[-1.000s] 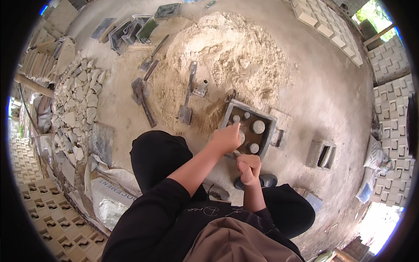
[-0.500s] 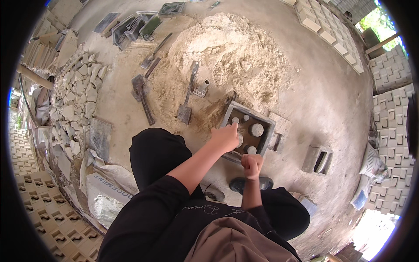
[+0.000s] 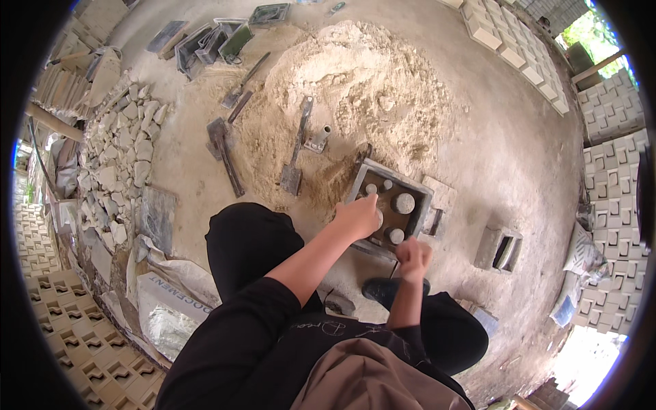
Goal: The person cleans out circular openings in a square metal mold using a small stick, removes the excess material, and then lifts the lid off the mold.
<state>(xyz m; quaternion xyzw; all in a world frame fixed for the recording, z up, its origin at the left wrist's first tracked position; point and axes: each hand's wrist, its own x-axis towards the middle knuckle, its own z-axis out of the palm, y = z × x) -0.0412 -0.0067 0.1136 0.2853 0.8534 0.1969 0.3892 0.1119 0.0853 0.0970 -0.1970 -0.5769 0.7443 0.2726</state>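
A rectangular grey mould sits on the ground before me, with several round cylinders standing in it, among them a wide one. My left hand reaches over the mould's left wall, its fingers curled beside a cylinder. Whatever they grip is hidden. At the near right corner is my right hand, closed in a fist and slightly blurred. A thin dark strip shows just below that fist; I cannot tell whether the hand holds it.
A heap of pale sandy powder rises beyond the mould. A small shovel, a hammer-like tool and a short pipe on a base lie left. Right stands a hollow block; far left, broken rubble.
My right hand has moved slightly right and away from the near cylinder, to the mould's corner. My left hand stays over the left wall. The whole view has shifted a little.
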